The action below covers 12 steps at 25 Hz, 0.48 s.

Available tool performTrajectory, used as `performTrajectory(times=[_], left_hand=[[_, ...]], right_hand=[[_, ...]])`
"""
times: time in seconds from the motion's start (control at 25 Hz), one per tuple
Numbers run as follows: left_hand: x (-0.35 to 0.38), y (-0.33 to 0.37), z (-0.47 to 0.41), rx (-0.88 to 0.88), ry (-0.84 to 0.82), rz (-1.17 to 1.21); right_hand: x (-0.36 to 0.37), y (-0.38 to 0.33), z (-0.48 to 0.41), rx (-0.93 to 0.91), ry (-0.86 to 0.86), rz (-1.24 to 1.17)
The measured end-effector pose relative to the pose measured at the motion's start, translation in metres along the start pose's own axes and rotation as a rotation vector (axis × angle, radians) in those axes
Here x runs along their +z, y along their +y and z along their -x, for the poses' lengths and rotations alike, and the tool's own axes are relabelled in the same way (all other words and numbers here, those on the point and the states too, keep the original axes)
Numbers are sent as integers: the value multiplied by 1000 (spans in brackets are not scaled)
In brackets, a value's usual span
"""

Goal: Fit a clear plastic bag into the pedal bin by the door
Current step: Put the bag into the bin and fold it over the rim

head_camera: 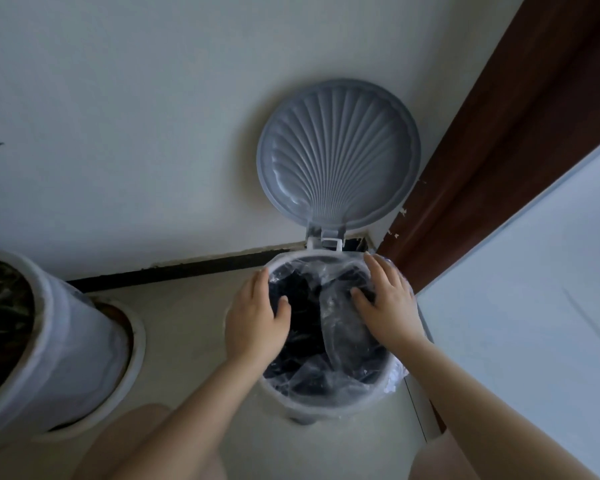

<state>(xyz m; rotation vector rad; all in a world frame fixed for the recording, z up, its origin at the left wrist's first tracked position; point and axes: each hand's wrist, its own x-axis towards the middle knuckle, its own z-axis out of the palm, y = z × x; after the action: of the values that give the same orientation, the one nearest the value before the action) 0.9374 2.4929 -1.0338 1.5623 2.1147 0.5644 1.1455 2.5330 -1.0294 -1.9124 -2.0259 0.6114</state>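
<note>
The pedal bin stands on the floor in the corner, with its grey shell-patterned lid tipped up against the wall. A clear plastic bag hangs crumpled inside, and its edge is folded out over the rim on the near and right sides. My left hand clasps the left rim, fingers outside and thumb inside. Over the far right rim lies my right hand, fingers spread on the bag's folded edge and thumb pressed into the bag.
A tall white plant pot on a saucer stands on the floor to the left. A brown door frame and a white door close in on the bin's right. My knees show at the bottom.
</note>
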Motion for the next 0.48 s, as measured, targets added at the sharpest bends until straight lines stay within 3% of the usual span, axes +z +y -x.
performTrajectory(times=[0.28, 0.48], left_hand=[[13, -11, -22, 87, -45, -17], [13, -26, -34, 31, -82, 92]], right_hand=[[6, 14, -12, 14, -128, -220], [8, 39, -16, 271, -218, -643]])
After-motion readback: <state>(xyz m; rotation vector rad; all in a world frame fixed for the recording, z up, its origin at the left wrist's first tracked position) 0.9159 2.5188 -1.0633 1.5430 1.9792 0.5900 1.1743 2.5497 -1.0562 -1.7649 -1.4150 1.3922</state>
